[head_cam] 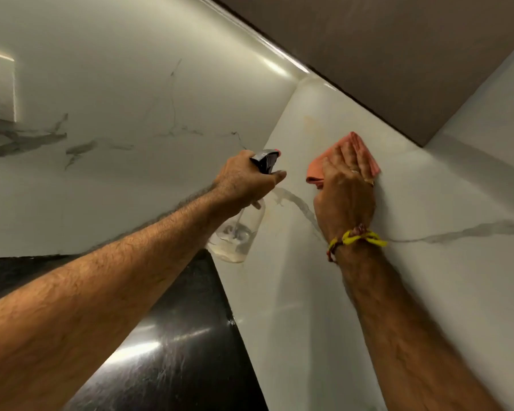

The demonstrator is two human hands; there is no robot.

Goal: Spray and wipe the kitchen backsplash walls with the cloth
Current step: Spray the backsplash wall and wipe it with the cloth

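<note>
Two bare hands work in the corner where two backsplash walls meet; one spray bottle and one cloth are in use. The left hand (244, 179) curls round the neck of the spray bottle (238, 232), forefinger stretched forward beside the dark trigger head, whose tip shows a small orange nozzle; the bottle body is clear, rounded plastic hanging below the fist, with what seems to be a little pale liquid at its bottom, though glare makes the level hard to judge. The right hand (346, 188) lies flat with fingers straight and close together, pressing the cloth (359, 149) against the right wall (428, 262); the cloth is salmon-pink, soft and folded, most of it hidden under the palm, only its upper and left edges showing. One yellow thread band (362, 237) is knotted round the right wrist, and a ring glints on one finger. Both walls are glossy white marble-look slabs with grey veins; the left wall (116, 99) carries a pale plate at the frame's edge, cut off. Below, the counter (166, 336) is polished black stone, reflecting light; a brown cabinet underside (398, 54) runs overhead.
</note>
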